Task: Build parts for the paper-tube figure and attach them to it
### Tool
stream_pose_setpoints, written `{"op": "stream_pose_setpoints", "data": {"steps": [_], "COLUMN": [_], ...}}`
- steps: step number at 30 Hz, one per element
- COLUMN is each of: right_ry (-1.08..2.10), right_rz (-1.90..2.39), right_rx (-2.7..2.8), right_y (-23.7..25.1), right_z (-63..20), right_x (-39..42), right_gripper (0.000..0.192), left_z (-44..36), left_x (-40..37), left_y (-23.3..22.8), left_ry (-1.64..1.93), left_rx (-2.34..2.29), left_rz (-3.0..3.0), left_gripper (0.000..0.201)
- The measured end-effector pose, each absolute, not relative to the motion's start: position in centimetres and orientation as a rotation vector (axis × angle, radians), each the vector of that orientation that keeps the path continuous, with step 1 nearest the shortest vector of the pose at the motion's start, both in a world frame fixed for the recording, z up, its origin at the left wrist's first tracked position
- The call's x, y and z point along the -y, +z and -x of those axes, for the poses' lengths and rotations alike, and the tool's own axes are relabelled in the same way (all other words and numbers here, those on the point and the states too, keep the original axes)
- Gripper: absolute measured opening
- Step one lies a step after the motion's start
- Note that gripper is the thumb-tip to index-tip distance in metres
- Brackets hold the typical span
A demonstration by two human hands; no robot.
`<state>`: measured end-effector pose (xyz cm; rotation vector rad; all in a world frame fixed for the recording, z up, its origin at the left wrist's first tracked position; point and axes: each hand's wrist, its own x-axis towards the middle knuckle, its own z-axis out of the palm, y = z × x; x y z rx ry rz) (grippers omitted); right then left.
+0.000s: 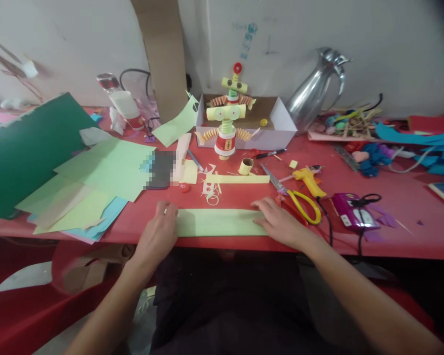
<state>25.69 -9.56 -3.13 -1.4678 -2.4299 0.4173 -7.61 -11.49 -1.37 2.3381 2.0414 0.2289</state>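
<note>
A pale green sheet of paper (222, 223), long and folded-looking, lies along the front edge of the red table. My left hand (161, 224) grips its left end with the fingers curled. At the right end my right hand (277, 222) pinches the paper between thumb and fingers. Just beyond it are a yellow paper strip (244, 179), a small yellow paper roll (246, 166) and curled paper scraps (210, 190). Yellow-handled scissors (305, 206) lie beside my right hand, blades pointing away and left.
Two paper robot figures (226, 130) stand at the white box (244, 140). A yellow glue gun (309, 180) and a purple device (351, 212) with cords are on the right. Coloured sheets (107, 165) spread on the left; a metal jug (314, 86) stands behind.
</note>
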Motion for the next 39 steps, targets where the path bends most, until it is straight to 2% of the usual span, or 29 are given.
{"op": "stream_pose_setpoints", "data": {"steps": [6, 9, 13, 15, 18, 22, 25, 32, 39], "right_ry": [0.257, 0.227, 0.174, 0.140, 0.104, 0.042, -0.032, -0.181, -0.260], "right_rz": [1.506, 1.458, 1.445, 1.433, 1.412, 1.406, 1.404, 1.367, 1.303], "right_rx": [2.308, 2.279, 2.201, 2.169, 2.152, 2.151, 2.214, 2.462, 2.528], "right_y": [-3.4, -3.4, -3.8, -4.0, -4.2, -4.4, -4.6, -4.4, -3.9], "right_z": [-24.8, -24.4, -24.1, -24.1, -24.2, -24.5, -24.7, -25.5, -26.4], "right_x": [10.3, 10.9, 11.6, 11.9, 12.2, 12.4, 12.5, 13.1, 13.4], "right_gripper": [0.010, 0.011, 0.017, 0.021, 0.023, 0.022, 0.024, 0.027, 0.032], "left_z": [6.9, 6.8, 6.8, 6.9, 7.2, 7.7, 8.3, 9.4, 9.3], "left_x": [11.7, 11.9, 12.0, 12.0, 12.1, 12.6, 13.1, 13.3, 13.6], "left_y": [-1.2, -1.2, -1.3, -1.5, -2.4, -3.9, -4.3, -3.4, -3.4], "left_ry": [0.042, 0.126, 0.185, 0.170, 0.365, 0.797, 0.956, 0.597, 0.557], "left_rx": [-2.064, -2.078, -2.087, -2.082, -2.106, -2.089, -1.975, -1.748, -1.711], "left_rz": [-2.387, -2.345, -2.299, -2.334, -2.395, -2.522, -2.638, -2.952, -2.939], "left_gripper": [0.036, 0.030, 0.040, 0.037, 0.022, 0.018, 0.013, 0.022, 0.028]}}
